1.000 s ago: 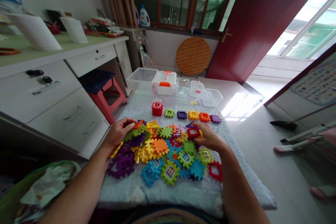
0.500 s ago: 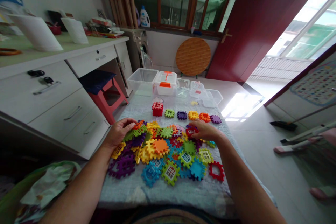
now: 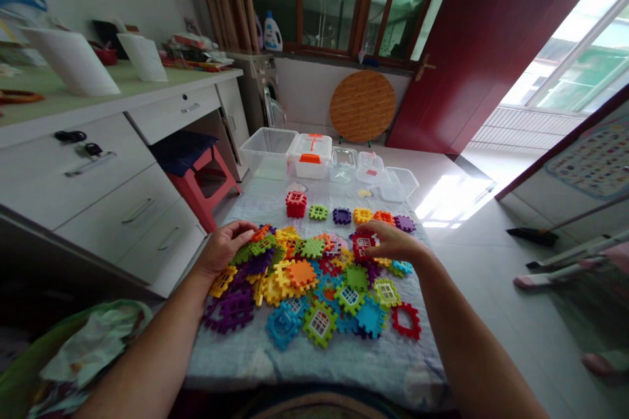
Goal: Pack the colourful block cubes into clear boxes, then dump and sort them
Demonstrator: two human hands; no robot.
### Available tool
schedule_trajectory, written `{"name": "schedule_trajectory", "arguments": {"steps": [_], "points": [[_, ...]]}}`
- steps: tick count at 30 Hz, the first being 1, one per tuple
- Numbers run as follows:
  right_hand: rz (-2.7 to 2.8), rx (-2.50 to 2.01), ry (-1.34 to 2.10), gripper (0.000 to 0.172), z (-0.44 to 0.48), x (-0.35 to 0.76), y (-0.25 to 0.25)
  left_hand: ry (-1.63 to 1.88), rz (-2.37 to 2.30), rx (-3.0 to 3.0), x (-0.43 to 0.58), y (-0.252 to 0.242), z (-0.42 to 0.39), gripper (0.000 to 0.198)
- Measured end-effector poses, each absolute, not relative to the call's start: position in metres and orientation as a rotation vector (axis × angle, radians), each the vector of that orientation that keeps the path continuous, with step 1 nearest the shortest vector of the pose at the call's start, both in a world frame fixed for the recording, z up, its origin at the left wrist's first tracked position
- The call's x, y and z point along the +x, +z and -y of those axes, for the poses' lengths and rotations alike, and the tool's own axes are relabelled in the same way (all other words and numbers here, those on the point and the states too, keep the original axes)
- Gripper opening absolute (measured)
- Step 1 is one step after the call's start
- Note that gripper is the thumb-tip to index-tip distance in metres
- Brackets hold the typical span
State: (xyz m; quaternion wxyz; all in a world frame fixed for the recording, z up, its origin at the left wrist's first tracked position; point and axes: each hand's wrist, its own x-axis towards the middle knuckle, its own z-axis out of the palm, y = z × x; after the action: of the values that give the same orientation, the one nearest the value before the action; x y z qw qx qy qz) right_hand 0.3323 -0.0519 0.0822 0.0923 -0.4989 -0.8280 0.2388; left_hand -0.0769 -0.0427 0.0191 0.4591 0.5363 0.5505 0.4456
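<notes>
My right hand (image 3: 393,240) has its fingers around a red window-shaped piece (image 3: 363,245), which is tilted up over the right part of the pile. My left hand (image 3: 227,245) rests at the pile's left edge, its fingertips by an orange piece (image 3: 260,233); whether it grips this is unclear. The pile mixes yellow, green, purple and blue notched pieces, with an orange square (image 3: 301,273) on top. Behind it runs a row: a red stack (image 3: 295,204), a green piece (image 3: 318,212), a dark purple piece (image 3: 342,216), a yellow one (image 3: 362,215), an orange one and a purple one (image 3: 405,223).
Clear plastic boxes stand along the far table edge, one with orange latches (image 3: 310,158). A lone red frame piece (image 3: 406,321) lies at the right. Left of the table are a pink stool (image 3: 212,182) and a white drawer desk (image 3: 105,190). A cloth (image 3: 246,366) covers the table.
The red window piece has been raised and tilted more upright by my right hand, which has shifted slightly right. My left hand is nearly unchanged.
</notes>
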Motion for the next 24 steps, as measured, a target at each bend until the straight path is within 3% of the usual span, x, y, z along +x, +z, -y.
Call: {"name": "schedule_trajectory", "arguments": {"steps": [9, 24], "points": [[2.514, -1.402, 0.699, 0.052, 0.057, 0.344, 0.081, 1.072, -1.350, 1.337, -0.081, 0.011, 0.040, 0.040], [2.567, -1.476, 0.597, 0.042, 0.056, 0.317, 0.080, 1.085, -1.348, 1.367, -0.080, 0.013, 0.040, 0.040]]}}
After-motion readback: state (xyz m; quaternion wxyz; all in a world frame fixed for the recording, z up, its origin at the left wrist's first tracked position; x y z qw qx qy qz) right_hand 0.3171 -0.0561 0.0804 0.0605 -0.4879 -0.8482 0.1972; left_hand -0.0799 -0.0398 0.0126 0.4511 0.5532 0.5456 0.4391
